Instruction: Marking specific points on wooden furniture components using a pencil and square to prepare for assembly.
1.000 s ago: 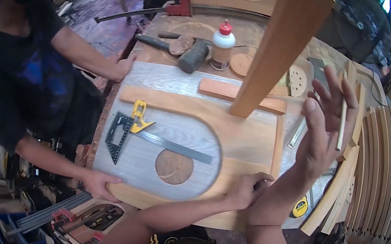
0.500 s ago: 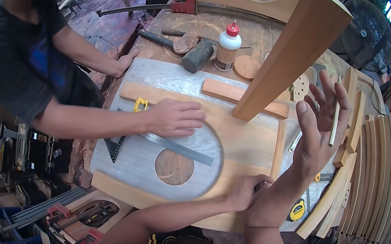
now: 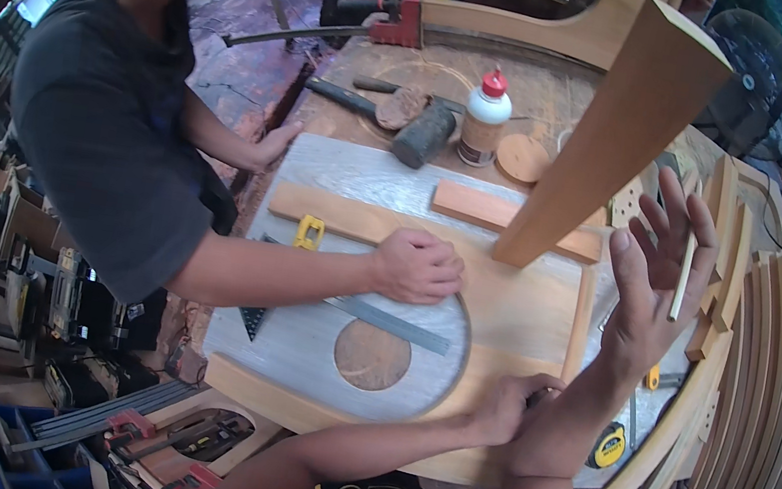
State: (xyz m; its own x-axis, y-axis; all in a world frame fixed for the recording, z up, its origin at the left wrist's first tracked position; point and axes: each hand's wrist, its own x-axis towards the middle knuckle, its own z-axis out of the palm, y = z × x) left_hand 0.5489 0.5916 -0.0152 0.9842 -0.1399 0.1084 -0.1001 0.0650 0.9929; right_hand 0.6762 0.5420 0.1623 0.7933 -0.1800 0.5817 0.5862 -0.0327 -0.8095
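My right hand (image 3: 658, 285) is raised over the right side of the bench, palm up with fingers apart. A thin pencil (image 3: 683, 273) is held between its fingers. My left hand (image 3: 520, 411) is closed beside my right wrist, near the wooden panel's (image 3: 527, 316) right edge; a small dark thing shows at its fingers, too hidden to name. Beyond them a thick wooden board (image 3: 619, 137) stands upright and tilted, its foot at the panel. A co-worker's closed hand (image 3: 420, 267) rests on the panel by its curved cutout. A steel ruler (image 3: 399, 327) lies below that hand.
A black mallet (image 3: 424, 133), a white glue bottle (image 3: 486, 122) and a wooden disc (image 3: 522, 158) sit at the back. A red clamp (image 3: 399, 23) lies behind. Yellow tape measures (image 3: 608, 446) and curved wooden strips (image 3: 673, 418) are at the right. The co-worker (image 3: 114, 132) leans in from the left.
The view has shifted, so the bench sits farther right and lower. The co-worker leans farther in, and their flat hand has curled closed. My hands keep nearly the same pose.
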